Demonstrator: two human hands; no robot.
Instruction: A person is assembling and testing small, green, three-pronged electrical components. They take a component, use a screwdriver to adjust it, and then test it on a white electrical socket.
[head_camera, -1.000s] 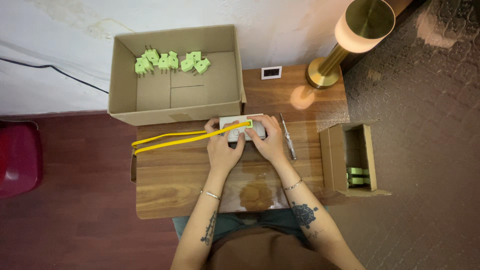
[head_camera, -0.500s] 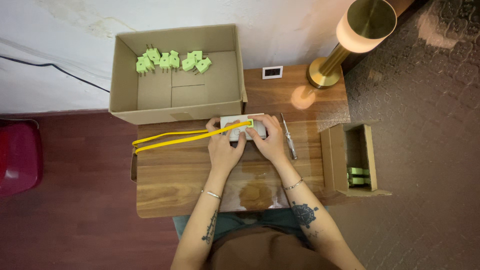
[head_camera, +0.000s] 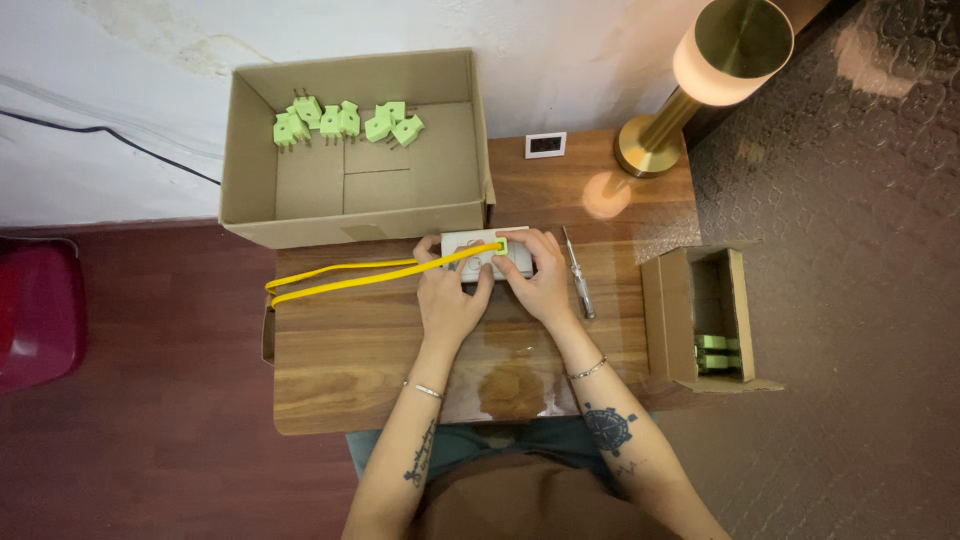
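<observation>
Both hands on white socket block, wooden tabletop (head_camera: 350, 350), white wall behind.
Left hand (head_camera: 447, 300) and right hand (head_camera: 540, 280) fingers pinching the flat plastic socket block (head_camera: 470, 245); yellow cable (head_camera: 340, 278) trails left; cardboard box (head_camera: 350, 215) holds green plugs (head_camera: 345, 118).

Both forearms come up from the bottom edge and converge toward the far middle of the table. Left hand (head_camera: 450, 300): palm down, fingers curled forward, thumb side toward the right hand, wrist straight, thin bracelet at the wrist, tattoo along the inner forearm. Right hand (head_camera: 538, 280): palm down, angled slightly left, fingers bent, fingertips just beside the left hand's. Bracelet at the wrist, dark tattoo on the forearm below it. Hands close together, nearly touching at the fingertips. Both bare, elbows out of view.
</observation>
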